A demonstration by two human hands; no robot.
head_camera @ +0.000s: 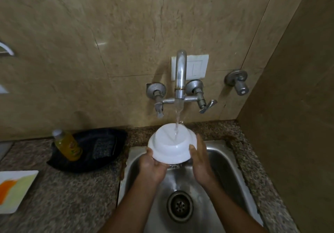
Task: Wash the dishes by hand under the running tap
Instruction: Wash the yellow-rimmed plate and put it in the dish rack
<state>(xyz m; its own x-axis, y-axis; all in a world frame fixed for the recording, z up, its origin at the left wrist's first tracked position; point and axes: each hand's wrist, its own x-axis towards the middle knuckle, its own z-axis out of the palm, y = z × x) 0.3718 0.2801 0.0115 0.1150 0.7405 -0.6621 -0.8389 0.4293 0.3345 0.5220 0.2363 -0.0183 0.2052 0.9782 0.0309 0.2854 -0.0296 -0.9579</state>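
**White bowl held upside down under running tap**

White bowl (171, 143), smooth glossy, round, stepped profile with a wide rim flange, held upside down over the far end of the sink (227, 162). Flat base faces up; water stream (177, 124) lands on it right of centre. Bowl looks clean and wet, no visible residue.

Left hand (153, 167) grips the near-left rim, thumb on top of the flange, fingers underneath. Right hand (199, 157) is pressed against the right side of the bowl, fingers curled up along its wall. Both hands closed on the bowl, forearms bare.

Sink is brushed stainless steel, rectangular with rounded corners, wet, with a round perforated drain (179, 206) at the near middle. Tap (180, 75) is dull chrome, wall-mounted, arched spout, two lever handles either side; a separate round metal valve (238, 82) further right. White switch plate (197, 68) behind the spout.

Tabletop (72, 196) is speckled brown-grey granite. On it, left of the sink: black shallow tray (101, 160) holding a tilted yellow liquid bottle (67, 146) with white cap and a dark scrub pad (104, 148). Near left edge: white square plate (16, 191) with orange and pale green patches. Wall is beige marble-look tile, glossy.
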